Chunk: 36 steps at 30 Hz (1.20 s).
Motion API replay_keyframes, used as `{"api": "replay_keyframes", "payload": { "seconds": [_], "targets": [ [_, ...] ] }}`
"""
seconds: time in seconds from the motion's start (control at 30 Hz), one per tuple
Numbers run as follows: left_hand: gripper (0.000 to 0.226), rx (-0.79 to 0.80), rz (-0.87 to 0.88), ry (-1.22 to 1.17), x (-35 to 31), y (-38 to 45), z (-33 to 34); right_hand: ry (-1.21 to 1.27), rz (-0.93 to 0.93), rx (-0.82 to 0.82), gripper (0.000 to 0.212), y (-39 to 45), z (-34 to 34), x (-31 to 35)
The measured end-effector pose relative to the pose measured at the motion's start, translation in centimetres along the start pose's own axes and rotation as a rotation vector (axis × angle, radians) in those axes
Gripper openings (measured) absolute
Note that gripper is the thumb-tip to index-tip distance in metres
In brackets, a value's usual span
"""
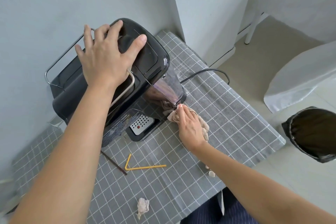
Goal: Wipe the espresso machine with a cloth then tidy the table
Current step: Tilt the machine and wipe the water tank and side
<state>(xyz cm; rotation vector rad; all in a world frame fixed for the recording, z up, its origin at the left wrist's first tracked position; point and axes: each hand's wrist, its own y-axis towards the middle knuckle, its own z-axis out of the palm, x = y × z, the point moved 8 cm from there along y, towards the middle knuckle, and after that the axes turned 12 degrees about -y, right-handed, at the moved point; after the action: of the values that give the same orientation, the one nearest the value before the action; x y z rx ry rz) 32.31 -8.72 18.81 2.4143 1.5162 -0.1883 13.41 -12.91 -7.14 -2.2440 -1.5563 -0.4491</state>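
Observation:
A black espresso machine (149, 63) stands on the table with its grey checked tablecloth (227, 111). My left hand (105, 56) lies flat on the machine's top, fingers spread, holding nothing. Low at the machine's right side, by the clear water tank (171, 85), my right hand (189, 125) presses a beige cloth (203, 125) against the machine. On the cloth-covered table lie a bent yellow straw (143, 167), a dark stick (114, 163), a crumpled tissue (143, 206) and small scraps (211, 172).
A black-lined waste bin (312, 132) stands on the floor to the right of the table. A white covered chair (300, 82) is behind it. The machine's black cord (209, 72) runs over the table's far edge. A wall is close behind the machine.

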Motion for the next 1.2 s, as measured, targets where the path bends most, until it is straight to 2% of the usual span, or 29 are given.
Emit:
{"api": "replay_keyframes", "payload": {
  "seconds": [0.17,0.3,0.43,0.5,0.53,0.6,0.67,0.73,0.9,0.97,1.03,1.13,1.2],
  "targets": [
    [0.081,-0.002,0.008,-0.002,-0.1,0.0,0.0,-0.359,-0.212,0.107,0.052,1.2,-0.3,0.7],
    [0.082,0.0,0.008,-0.002,-0.1,0.0,-0.1,-0.47,-0.303,0.142,0.027,1.6,-2.2,1.3],
    [0.081,-0.004,0.015,-0.002,-0.1,-0.2,-0.2,-0.515,-0.38,0.272,0.023,1.3,-4.6,1.9],
    [0.081,-0.006,0.019,0.001,-0.1,-0.2,-0.2,-0.468,-0.319,0.286,0.022,0.3,-5.4,0.8],
    [0.081,-0.007,0.02,0.002,-0.1,-0.2,-0.2,-0.404,-0.294,0.226,0.023,-0.1,-6.0,0.4],
    [0.08,-0.009,0.02,0.0,-0.2,-0.1,-0.2,-0.245,-0.229,0.122,0.035,-0.5,-6.6,-0.3],
    [0.08,-0.007,0.016,0.003,-0.1,-0.1,-0.2,-0.034,-0.104,0.093,0.047,0.1,-5.5,-1.0],
    [0.081,-0.009,0.014,0.0,0.0,-0.1,-0.2,0.067,0.012,0.091,0.053,0.8,-3.6,-1.2],
    [0.081,-0.018,0.016,-0.009,-0.2,-0.1,-0.3,-0.179,0.255,0.059,0.053,0.8,-0.7,-2.5],
    [0.081,-0.018,0.014,-0.006,-0.2,-0.1,-0.2,-0.188,0.246,0.03,0.052,0.9,-0.5,-2.0],
    [0.082,-0.017,0.01,0.0,-0.1,0.0,-0.2,-0.074,0.231,-0.015,0.042,1.5,-0.6,-1.5],
    [0.081,-0.017,0.006,-0.006,0.0,0.0,-0.2,0.272,0.405,-0.087,0.027,2.0,-1.1,-2.7],
    [0.08,-0.019,0.007,-0.011,0.0,-0.1,-0.2,0.411,0.464,-0.127,0.026,1.6,-1.1,-2.7]
  ]
}}
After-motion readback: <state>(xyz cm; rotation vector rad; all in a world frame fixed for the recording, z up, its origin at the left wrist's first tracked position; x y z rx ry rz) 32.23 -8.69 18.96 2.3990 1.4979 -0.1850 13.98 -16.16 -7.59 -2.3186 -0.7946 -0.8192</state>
